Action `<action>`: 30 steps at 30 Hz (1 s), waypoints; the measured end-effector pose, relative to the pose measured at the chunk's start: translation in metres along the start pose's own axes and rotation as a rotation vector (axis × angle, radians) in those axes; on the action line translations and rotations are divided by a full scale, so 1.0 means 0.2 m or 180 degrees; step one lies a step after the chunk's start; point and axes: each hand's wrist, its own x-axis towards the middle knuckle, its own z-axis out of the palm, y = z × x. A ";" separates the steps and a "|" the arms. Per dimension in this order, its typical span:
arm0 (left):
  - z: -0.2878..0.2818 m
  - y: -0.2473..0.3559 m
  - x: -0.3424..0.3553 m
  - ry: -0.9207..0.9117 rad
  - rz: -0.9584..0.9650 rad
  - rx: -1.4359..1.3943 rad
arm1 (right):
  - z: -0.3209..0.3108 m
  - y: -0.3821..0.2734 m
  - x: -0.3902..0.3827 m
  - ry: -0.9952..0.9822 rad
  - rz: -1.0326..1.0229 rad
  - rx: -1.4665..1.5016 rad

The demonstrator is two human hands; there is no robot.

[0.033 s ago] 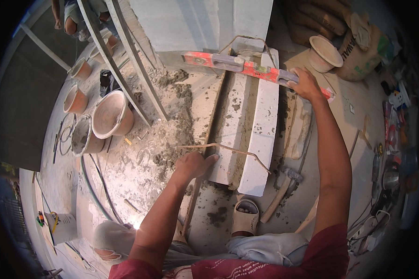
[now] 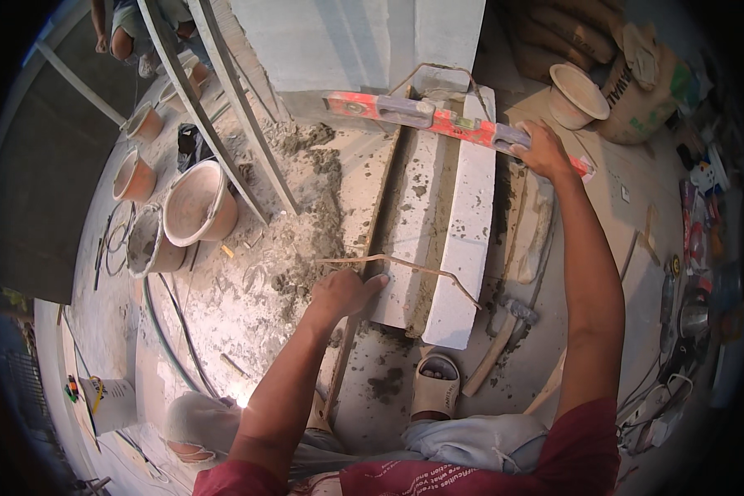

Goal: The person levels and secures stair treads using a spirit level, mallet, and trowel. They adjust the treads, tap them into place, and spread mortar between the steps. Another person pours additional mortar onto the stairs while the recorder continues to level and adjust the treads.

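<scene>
Level [image 2: 446, 121] spans the white blocks [image 2: 469, 236], right hand [image 2: 544, 151] gripping its end; left hand's [image 2: 339, 293] finger grip can't be told. Bent rod [image 2: 417, 267] crosses the blocks; hammer [image 2: 501, 337] lies near.

Head camera: left of a side-by-side pair worn on the person's head, looking steeply down and forward.
Maroon shirt [image 2: 546, 479]: the wearer's own, along the lower edge, nearest the lens.
Forearms [image 2: 591, 281]: close, reaching up from below on both sides.
White block [image 2: 467, 240]: right of mid-frame, within reach, seen from above.
Grey wall [image 2: 331, 45]: farther off, at the top.
Fisheye rim: bends straight edges, taking in floor [image 2: 504, 397] on either side.
</scene>
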 end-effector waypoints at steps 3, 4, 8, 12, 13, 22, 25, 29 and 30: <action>-0.03 0.02 -0.01 -0.0152 -0.0083 0.0077 | -0.01 -0.01 0.00 -0.0023 0.0026 0.0030; -0.04 0.04 -0.02 -0.0236 -0.0131 0.0109 | -0.01 -0.01 0.00 -0.0044 0.0051 0.0020; -0.06 0.06 -0.04 -0.0250 -0.0176 0.0110 | -0.01 -0.02 -0.01 -0.0054 0.0094 0.0001; -0.04 0.02 0.00 0.0019 -0.0053 0.0045 | 0.03 0.01 0.05 0.0075 -0.0076 -0.0078; -0.02 0.02 0.01 0.0100 0.0003 0.0005 | 0.06 0.02 0.05 0.0079 -0.0002 -0.0097; -0.10 0.02 -0.04 -0.0117 -0.0087 0.0096 | -0.09 -0.12 -0.27 0.0874 -0.0108 0.0731; -0.15 0.03 -0.05 -0.0349 -0.0021 -0.0107 | -0.26 -0.05 -0.57 0.1070 0.0487 0.1766; -0.16 -0.11 0.05 -0.0420 0.0798 -0.0011 | -0.33 0.22 -0.93 0.1122 0.1052 0.1695; -0.19 -0.17 0.06 -0.0300 0.1065 -0.0026 | -0.33 0.27 -1.00 0.1165 0.1167 0.1866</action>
